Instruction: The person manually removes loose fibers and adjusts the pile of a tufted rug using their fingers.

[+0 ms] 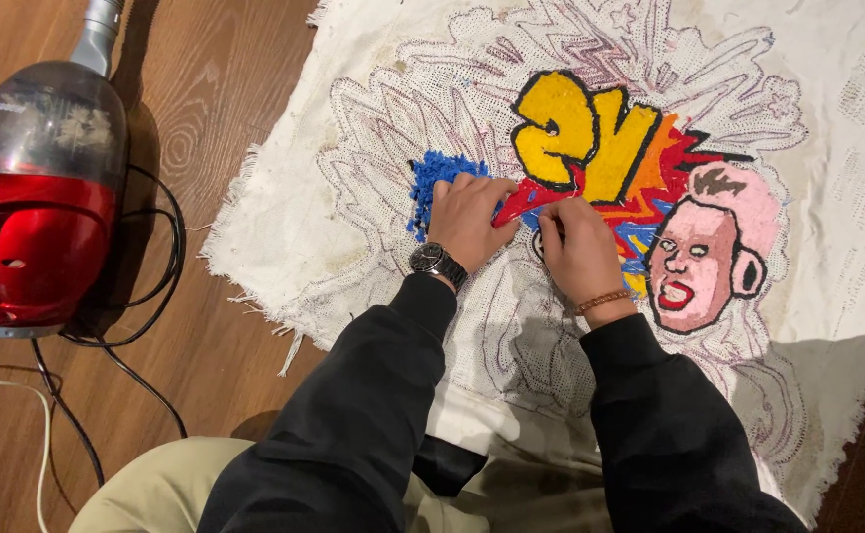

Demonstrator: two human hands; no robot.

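A white backing cloth (294, 207) with a partly tufted picture lies on the wooden floor. It carries yellow shapes (570, 133), red and orange zigzags, a blue tufted patch (434, 176) and a pink cartoon head (709, 252). My left hand (467, 219), with a wristwatch, lies flat on the cloth, fingers spread over the edge of the blue patch. My right hand (578, 247), with a beaded bracelet, has its fingertips pinched together on the yarn at the red area just below the yellow shapes. What it pinches is too small to tell.
A red and grey vacuum cleaner (37, 197) lies on the floor to the left, with black cables (151, 296) looping beside it and a white cable (42, 434) near the bottom left. My knees in beige trousers are at the bottom edge.
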